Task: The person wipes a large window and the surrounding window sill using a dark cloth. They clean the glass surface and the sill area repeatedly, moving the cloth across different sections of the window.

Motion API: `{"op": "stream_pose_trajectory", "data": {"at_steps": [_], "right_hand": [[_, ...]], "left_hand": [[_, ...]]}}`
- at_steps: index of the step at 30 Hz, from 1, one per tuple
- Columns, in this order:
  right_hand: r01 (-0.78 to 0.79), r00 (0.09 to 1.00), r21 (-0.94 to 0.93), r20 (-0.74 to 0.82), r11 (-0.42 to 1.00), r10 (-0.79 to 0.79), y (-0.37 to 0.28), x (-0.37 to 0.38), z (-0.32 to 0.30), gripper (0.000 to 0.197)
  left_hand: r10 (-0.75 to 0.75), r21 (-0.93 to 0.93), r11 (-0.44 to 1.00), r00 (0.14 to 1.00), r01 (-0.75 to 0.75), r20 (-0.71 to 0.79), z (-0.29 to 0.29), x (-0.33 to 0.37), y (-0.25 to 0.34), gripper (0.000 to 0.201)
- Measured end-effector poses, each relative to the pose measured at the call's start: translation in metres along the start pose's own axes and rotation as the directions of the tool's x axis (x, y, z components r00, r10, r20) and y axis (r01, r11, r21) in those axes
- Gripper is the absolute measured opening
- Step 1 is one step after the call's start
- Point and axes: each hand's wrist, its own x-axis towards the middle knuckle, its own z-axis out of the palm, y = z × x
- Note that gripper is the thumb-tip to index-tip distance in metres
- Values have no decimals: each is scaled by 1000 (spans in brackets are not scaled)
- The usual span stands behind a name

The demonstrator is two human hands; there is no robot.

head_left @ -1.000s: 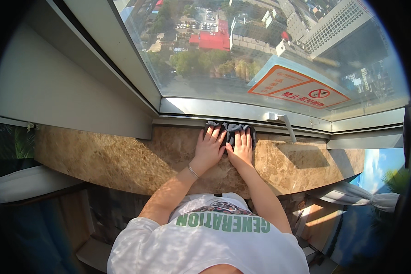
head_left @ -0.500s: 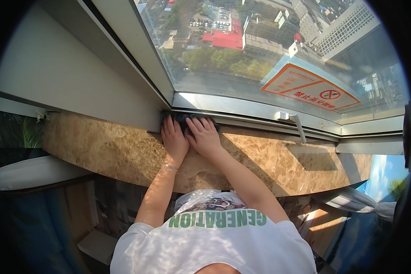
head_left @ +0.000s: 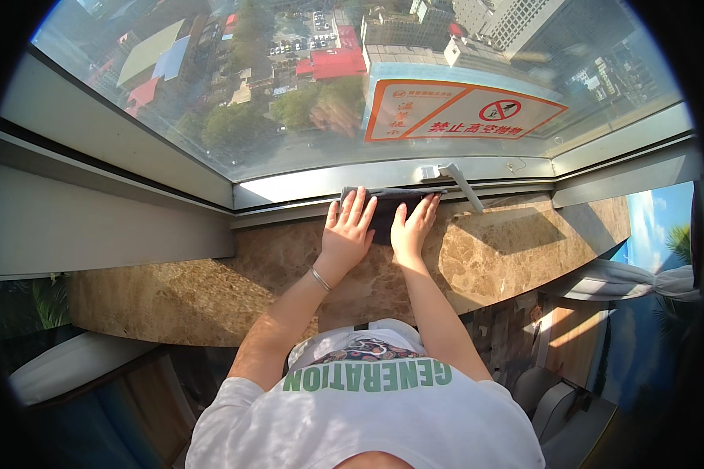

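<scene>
A dark grey cloth (head_left: pixel 385 209) is spread against the lower window frame, where the frame meets the marble sill. Across its left part lies my left hand (head_left: pixel 348 233), fingers stretched and apart, pressing it to the frame. My right hand (head_left: pixel 411 228) rests on the cloth's right end with its fingers extended and the thumb apart. Between the two hands the cloth hangs down toward the sill. Just right of my right hand, a white window handle (head_left: pixel 463 187) juts out from the frame.
The brown marble windowsill (head_left: pixel 493 250) curves in front of me. Above the frame is the window glass (head_left: pixel 274 148), bearing an orange-and-white warning sticker (head_left: pixel 461 112). A grey window post (head_left: pixel 109 211) stands at left. Tied pale curtains (head_left: pixel 618 280) hang at the right.
Both hands and the cloth have moved right along the frame, from the left corner toward the handle. The hands are farther apart, and the cloth is spread wider. The view has shifted too.
</scene>
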Motion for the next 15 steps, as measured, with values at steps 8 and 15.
{"op": "stream_pose_trajectory", "data": {"at_steps": [8,15], "right_hand": [[-74,986,233,-129,970,106,-5,35,-8,69],[449,851,-27,316,893,-418,-71,-9,4,63]], "left_hand": [[125,-134,984,990,-115,71,1,38,32,67],[-107,69,991,989,114,-100,-15,-12,-27,51]]}}
